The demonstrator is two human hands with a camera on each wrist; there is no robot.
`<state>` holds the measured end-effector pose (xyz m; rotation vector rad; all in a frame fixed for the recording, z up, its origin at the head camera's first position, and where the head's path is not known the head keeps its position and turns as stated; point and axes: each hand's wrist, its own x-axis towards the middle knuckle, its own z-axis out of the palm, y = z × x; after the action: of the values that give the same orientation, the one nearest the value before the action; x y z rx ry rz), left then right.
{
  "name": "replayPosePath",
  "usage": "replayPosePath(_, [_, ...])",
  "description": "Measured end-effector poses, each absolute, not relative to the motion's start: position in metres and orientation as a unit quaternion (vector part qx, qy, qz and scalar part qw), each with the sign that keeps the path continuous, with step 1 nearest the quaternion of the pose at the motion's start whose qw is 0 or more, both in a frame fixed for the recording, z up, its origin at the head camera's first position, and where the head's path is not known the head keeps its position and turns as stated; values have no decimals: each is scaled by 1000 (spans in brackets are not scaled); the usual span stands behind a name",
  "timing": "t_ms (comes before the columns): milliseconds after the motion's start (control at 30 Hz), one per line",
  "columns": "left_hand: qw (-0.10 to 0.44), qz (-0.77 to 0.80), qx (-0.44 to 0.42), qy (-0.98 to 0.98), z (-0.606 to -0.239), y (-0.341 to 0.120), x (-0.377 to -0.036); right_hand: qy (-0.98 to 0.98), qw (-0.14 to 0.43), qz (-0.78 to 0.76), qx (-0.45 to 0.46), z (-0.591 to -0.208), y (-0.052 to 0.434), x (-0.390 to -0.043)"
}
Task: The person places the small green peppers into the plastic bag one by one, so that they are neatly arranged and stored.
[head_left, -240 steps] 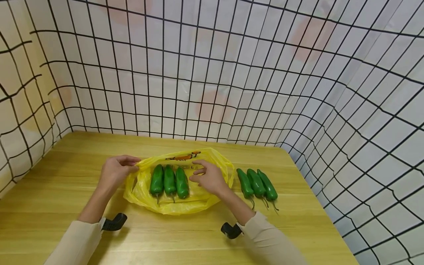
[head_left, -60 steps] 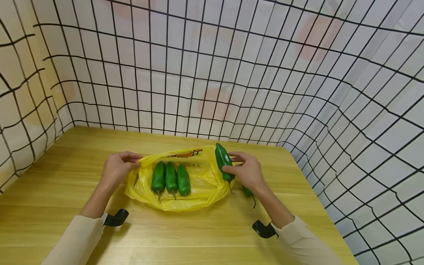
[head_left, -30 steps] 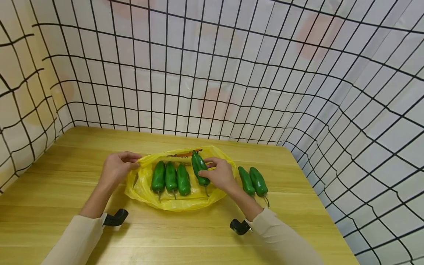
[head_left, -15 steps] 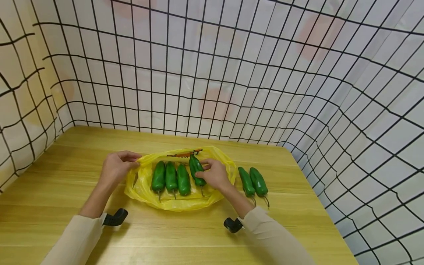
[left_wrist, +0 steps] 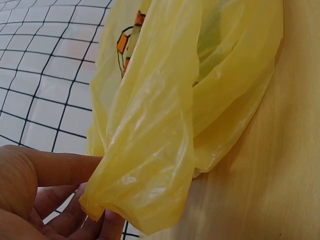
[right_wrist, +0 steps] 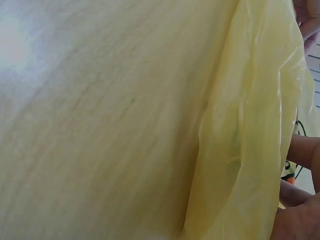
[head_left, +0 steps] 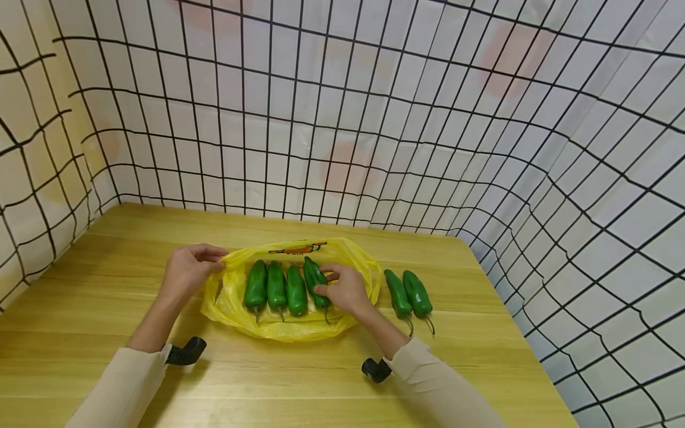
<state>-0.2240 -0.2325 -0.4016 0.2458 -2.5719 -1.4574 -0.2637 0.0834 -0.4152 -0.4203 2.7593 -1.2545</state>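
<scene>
The right hand had brought a fourth pepper down into the bag, fingers curled on it, beside three more. The left hand pinched the bag's edge.

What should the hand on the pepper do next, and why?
Probably let go: the right hand has the fourth green pepper lying beside three others in the yellow plastic bag, which the left hand holds open. Two green peppers wait on the wooden table.

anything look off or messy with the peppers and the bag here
Nothing stands out. Four green peppers lie side by side in the yellow bag, two more sit neatly on the table; nothing is spilled or torn.
</scene>
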Motion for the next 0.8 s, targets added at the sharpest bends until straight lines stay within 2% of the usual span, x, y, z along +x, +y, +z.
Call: replayPosePath(800, [87, -495, 81, -861, -402, -233, -224, 901, 45, -400, -162, -417, 85, -261])
